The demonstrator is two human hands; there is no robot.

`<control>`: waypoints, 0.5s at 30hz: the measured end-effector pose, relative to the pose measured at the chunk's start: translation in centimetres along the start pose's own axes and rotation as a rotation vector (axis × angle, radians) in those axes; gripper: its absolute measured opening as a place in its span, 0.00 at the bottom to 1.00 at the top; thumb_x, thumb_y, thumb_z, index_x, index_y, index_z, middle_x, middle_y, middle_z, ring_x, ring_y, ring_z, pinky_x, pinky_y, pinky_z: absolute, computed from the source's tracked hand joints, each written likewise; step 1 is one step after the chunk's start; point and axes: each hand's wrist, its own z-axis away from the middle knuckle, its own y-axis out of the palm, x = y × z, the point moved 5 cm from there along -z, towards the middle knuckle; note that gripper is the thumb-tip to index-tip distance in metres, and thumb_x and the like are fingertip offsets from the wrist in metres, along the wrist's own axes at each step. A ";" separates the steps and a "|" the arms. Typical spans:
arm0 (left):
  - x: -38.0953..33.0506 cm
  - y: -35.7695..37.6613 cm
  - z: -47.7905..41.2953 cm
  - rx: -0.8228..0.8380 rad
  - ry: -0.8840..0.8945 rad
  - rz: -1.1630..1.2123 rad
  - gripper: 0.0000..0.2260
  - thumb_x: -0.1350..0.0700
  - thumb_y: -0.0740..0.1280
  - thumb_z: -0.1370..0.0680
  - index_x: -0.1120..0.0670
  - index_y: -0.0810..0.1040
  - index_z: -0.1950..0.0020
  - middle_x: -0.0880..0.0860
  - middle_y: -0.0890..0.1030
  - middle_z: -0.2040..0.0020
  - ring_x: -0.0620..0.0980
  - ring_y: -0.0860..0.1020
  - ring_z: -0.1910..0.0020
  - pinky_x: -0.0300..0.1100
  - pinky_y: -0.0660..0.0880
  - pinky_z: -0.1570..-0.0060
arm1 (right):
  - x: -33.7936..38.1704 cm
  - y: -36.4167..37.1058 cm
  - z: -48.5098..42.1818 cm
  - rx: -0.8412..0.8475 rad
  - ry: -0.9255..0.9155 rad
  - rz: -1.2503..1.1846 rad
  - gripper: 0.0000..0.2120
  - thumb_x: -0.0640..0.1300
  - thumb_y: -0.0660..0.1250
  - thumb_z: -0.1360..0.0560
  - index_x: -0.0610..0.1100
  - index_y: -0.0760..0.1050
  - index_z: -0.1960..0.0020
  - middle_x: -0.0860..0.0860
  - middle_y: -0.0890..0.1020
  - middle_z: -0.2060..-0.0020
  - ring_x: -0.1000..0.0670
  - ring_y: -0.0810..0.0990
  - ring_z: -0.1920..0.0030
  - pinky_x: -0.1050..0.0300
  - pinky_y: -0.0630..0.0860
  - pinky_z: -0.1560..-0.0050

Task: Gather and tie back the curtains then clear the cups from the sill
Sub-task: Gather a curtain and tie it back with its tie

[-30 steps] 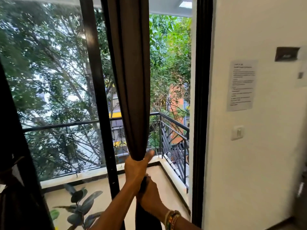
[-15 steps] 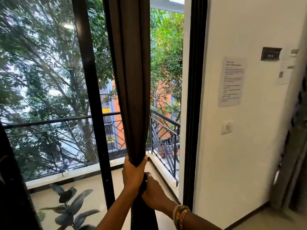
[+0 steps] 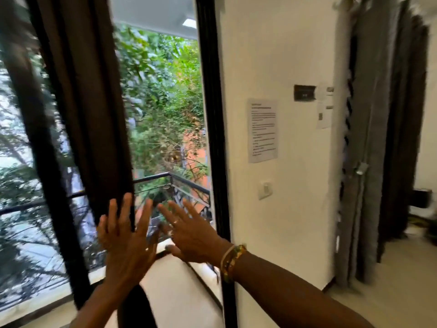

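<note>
Legible markings: none can be read.

Printed sheet point(image 3: 262, 130), fixed to the white wall point(image 3: 283, 55) above and to the right of the right hand point(image 3: 191, 237): a heading and several lines of dark print, all too blurred to read. Smaller notice point(image 3: 323, 114), farther right of that hand and higher: carries a small dark square and some print, unreadable. Dark wall plate point(image 3: 304, 92), just left of the smaller notice: faint pale marks, not decipherable.
</note>
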 end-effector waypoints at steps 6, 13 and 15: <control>-5.5 7.0 -1.1 0.314 0.157 0.091 0.28 0.36 0.49 0.19 0.54 0.77 0.37 0.58 0.80 0.40 0.63 0.80 0.44 0.52 0.71 0.47 | -9.5 -0.5 4.9 0.007 0.001 -0.006 0.26 0.62 0.66 0.26 0.44 0.78 0.37 0.40 0.69 0.28 0.38 0.65 0.29 0.38 0.62 0.31; -14.1 14.5 -6.0 0.178 0.329 -0.069 0.39 0.32 0.51 0.23 0.58 0.58 0.21 0.64 0.58 0.22 0.69 0.55 0.23 0.72 0.54 0.29 | -21.9 1.3 13.2 0.072 0.301 0.123 0.48 0.76 0.57 0.29 0.49 0.53 0.20 0.43 0.48 0.19 0.38 0.47 0.21 0.33 0.46 0.25; -17.4 16.3 -8.3 0.183 0.360 -0.103 0.36 0.39 0.53 0.21 0.65 0.63 0.24 0.64 0.57 0.22 0.68 0.53 0.23 0.69 0.53 0.28 | -25.3 1.5 14.5 0.065 0.373 0.155 0.46 0.75 0.54 0.27 0.47 0.51 0.19 0.43 0.47 0.19 0.40 0.43 0.20 0.35 0.46 0.25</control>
